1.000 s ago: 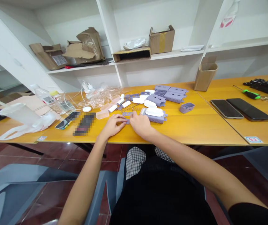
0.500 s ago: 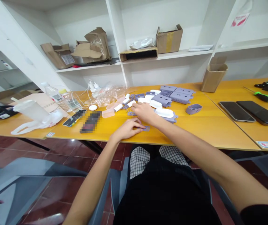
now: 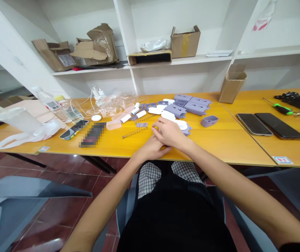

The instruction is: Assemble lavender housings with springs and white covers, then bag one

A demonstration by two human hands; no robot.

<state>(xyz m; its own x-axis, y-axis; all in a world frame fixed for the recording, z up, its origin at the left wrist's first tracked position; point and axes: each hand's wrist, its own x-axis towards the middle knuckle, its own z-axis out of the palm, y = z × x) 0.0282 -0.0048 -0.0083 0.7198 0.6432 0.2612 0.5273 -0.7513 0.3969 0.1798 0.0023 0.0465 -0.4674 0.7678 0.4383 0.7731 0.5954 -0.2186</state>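
Likeliest trouble from here: the near coil spring [image 3: 135, 132], loose on the surface [image 3: 218, 143] just beyond and left of the left grip [image 3: 153, 147], set rolling by a sideways brush of the wrist. Also possible: the small purple plate [image 3: 141, 125], between that spring and the far coil spring [image 3: 146, 117], dragged along by a snagged coil. Partly hidden beyond the right grip [image 3: 168, 131], apparently atop a purple housing [image 3: 188, 131]: the white oval piece [image 3: 181, 124], easily slid off by a careless knuckle. With view blocked by crossed fingers, liable to misalign or drop anything small underneath.

As for the grip: right laid over left, touching, with bent fingers slightly spread. Left low near the surface, thumb showing toward the right, fingertips covered. Impossible to tell whether closed on a part or bare, with nothing visible between the fingers. Farther off, beyond and left of both, white cylinders [image 3: 126, 118]; well to the right, an open purple cup [image 3: 209, 121].
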